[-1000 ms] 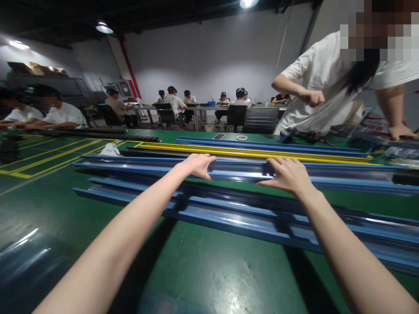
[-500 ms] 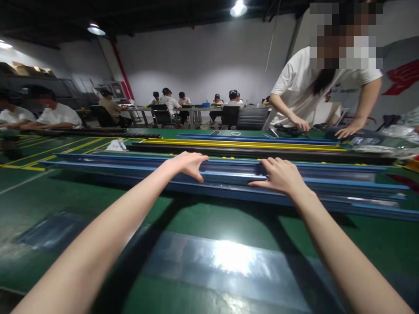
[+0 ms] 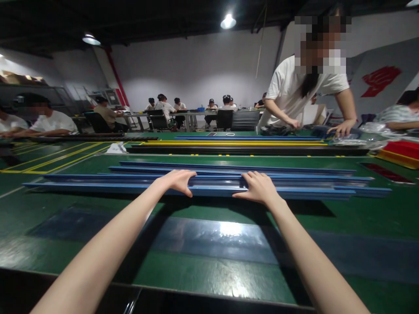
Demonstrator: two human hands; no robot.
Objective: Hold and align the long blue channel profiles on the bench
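Observation:
A long blue channel-shaped rail [image 3: 212,192] lies crosswise in front of me, its open trough facing up. My left hand [image 3: 179,181] grips it left of the middle, thumb on the near edge and fingers over the far edge. To the right, my right hand [image 3: 257,187] grips the same rail in the same way. Just behind it are other blue rails [image 3: 294,170], partly hidden by the held one. A shadow falls on the green table [image 3: 209,274] below the held rail; whether it touches the table I cannot tell.
A translucent strip [image 3: 209,242] lies along the near table. Farther back are a black bar [image 3: 248,151], a yellow bar [image 3: 235,143] and a crumpled white piece [image 3: 117,148]. A red tray [image 3: 401,152] stands at right. Across the table a co-worker [image 3: 301,91] leans over.
The held rail is now nearer to me, in front of the other blue rails; before, a blue rail showed in front of it. My view has shifted slightly. Both hands keep their grip.

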